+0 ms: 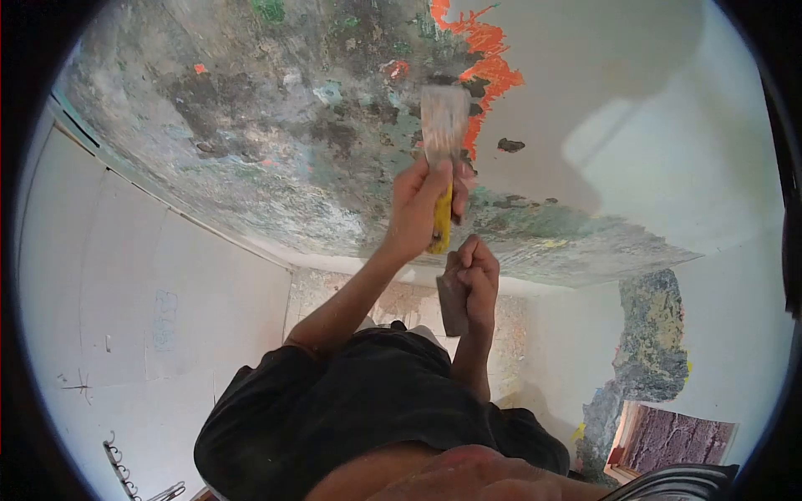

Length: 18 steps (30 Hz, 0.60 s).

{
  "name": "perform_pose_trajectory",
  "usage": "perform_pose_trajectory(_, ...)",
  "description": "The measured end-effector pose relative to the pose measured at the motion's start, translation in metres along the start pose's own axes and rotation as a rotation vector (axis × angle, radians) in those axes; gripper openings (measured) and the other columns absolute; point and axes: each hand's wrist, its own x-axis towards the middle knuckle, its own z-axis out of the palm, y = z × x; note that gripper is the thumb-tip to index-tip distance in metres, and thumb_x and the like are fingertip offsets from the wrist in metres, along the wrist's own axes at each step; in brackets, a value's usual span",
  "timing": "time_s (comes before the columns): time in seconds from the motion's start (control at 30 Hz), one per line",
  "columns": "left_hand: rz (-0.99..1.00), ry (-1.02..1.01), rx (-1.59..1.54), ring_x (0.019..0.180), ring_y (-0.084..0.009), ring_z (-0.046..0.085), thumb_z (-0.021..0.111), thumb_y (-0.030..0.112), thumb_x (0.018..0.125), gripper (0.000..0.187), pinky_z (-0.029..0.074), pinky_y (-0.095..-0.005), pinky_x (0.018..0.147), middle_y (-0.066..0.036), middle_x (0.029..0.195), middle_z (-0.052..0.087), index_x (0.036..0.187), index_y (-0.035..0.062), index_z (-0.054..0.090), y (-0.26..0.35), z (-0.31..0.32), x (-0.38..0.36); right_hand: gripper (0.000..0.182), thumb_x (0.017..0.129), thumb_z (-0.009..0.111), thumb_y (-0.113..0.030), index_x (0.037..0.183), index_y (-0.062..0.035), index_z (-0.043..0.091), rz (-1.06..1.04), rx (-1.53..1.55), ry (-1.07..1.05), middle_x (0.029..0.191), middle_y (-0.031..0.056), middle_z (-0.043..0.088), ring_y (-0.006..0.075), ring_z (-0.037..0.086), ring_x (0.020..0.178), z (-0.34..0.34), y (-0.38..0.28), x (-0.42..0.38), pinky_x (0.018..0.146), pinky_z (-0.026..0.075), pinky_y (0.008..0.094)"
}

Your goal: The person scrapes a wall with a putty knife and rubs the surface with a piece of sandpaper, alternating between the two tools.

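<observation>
My left hand (416, 204) is closed round the yellow handle (442, 219) of a scraper, its fingers partly blurred. The wide metal blade (445, 121) points up over the rough, patchy grey-green surface, close to a jagged orange strip (493, 75). Lower and to the right, my right hand (479, 280) is closed on a flat grey tool (453, 306), which hangs at a tilt below the yellow handle. The two hands are apart.
Smooth pale plaster (576, 92) borders the orange strip on the right. A white panelled surface (167, 292) and a hook rail (119, 468) are at left. A framed opening (678, 434) and a bare wall patch (652, 334) lie at lower right.
</observation>
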Motion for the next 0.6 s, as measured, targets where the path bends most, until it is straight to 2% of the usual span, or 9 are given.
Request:
perform_pose_trajectory(0.03,0.007,-0.006,0.032,0.062,-0.0117,0.058,0.042,0.025,0.104,0.028,0.05,-0.0263,0.057,-0.006,0.083,0.06,0.114,0.002,0.055,-0.003,0.0,-0.007,0.013,0.074,0.055,-0.006,0.081,-0.009,0.043,-0.001,-0.01,0.074,0.071,-0.0038,0.04,0.005,0.035,0.057,0.006,-0.004,0.007,0.054,0.029,0.0205)
perform_pose_trajectory(0.07,0.016,-0.01,0.064,0.068,-0.0102,0.058,0.042,0.024,0.104,0.028,0.05,-0.0254,0.063,-0.007,0.087,0.062,0.113,0.0014,0.056,-0.001,0.006,-0.014,0.019,0.084,0.063,-0.017,0.082,-0.0083,0.046,-0.053,0.037,0.082,0.071,-0.0035,0.044,0.0047,0.04,0.059,0.011,-0.004,0.015,0.055,0.032,0.0209)
perform_pose_trajectory(0.1,0.032,-0.015,0.1,0.074,-0.0087,0.059,0.042,0.024,0.104,0.028,0.05,-0.0244,0.068,-0.008,0.09,0.063,0.111,0.0008,0.056,0.001,0.009,-0.019,0.022,0.085,0.064,-0.02,0.084,-0.008,0.046,-0.103,-0.068,0.038,0.072,-0.0031,0.047,0.0041,0.043,0.062,0.017,-0.008,0.02,0.056,0.034,0.0202)
perform_pose_trajectory(0.13,0.004,-0.05,0.007,0.091,-0.0081,0.058,0.041,0.024,0.104,0.031,0.049,-0.0249,0.076,-0.011,0.113,0.063,0.119,0.0005,0.054,-0.002,0.006,-0.022,0.025,0.087,0.066,-0.023,0.085,-0.0077,0.046,-0.155,-0.172,-0.009,0.073,-0.0026,0.05,0.0036,0.045,0.064,0.025,-0.014,0.026,0.057,0.035,0.0195)
perform_pose_trajectory(0.2,0.052,-0.095,0.12,0.097,-0.0117,0.06,0.04,0.024,0.105,0.031,0.051,-0.0275,0.081,-0.014,0.126,0.058,0.12,0.0008,0.052,0.012,0.005,-0.029,0.035,0.088,0.07,-0.033,0.093,-0.0069,0.048,-0.226,-0.351,-0.142,0.073,-0.0027,0.056,0.0027,0.05,0.066,0.025,-0.013,0.038,0.058,0.038,0.0196)
perform_pose_trajectory(0.3,0.02,-0.148,0.187,0.113,-0.0138,0.055,0.036,0.024,0.105,0.032,0.049,-0.0276,0.089,-0.014,0.143,0.047,0.126,0.0018,0.048,0.033,-0.006,-0.033,0.031,0.086,0.072,-0.026,0.094,-0.0064,0.049,-0.281,-0.428,-0.137,0.066,-0.0022,0.056,0.0035,0.048,0.058,0.042,-0.016,0.053,0.055,0.038,0.0199)
perform_pose_trajectory(0.33,0.025,-0.132,0.18,0.114,-0.0131,0.053,0.036,0.025,0.105,0.034,0.049,-0.027,0.089,-0.014,0.144,0.046,0.128,0.0021,0.047,0.035,-0.008,-0.035,0.044,0.088,0.071,-0.036,0.109,-0.0022,0.053,-0.17,-0.606,-0.174,0.079,0.0031,0.068,0.0093,0.063,0.072,0.042,-0.023,0.053,0.065,0.047,0.0229)
perform_pose_trajectory(0.57,0.096,-0.101,0.425,0.118,-0.0124,0.049,0.031,0.027,0.107,0.044,0.044,-0.0267,0.096,-0.013,0.146,0.042,0.141,0.0011,0.036,0.045,-0.028,-0.051,0.041,0.087,0.071,-0.023,0.117,-0.0013,0.052,-0.146,-0.588,-0.389,0.077,0.0044,0.067,0.009,0.065,0.072,0.059,-0.017,0.066,0.062,0.049,0.0235)
perform_pose_trajectory(0.6,-0.142,-0.073,0.419,0.124,-0.0171,0.047,0.032,0.033,0.106,0.05,0.039,-0.0303,0.102,-0.012,0.144,0.044,0.143,0.0,0.032,0.045,-0.039,-0.06,0.038,0.086,0.071,-0.019,0.115,-0.0008,0.053,-0.106,-0.592,-0.42,0.078,0.0043,0.067,0.0092,0.064,0.07,0.059,-0.017,0.066,0.061,0.049,0.0238)
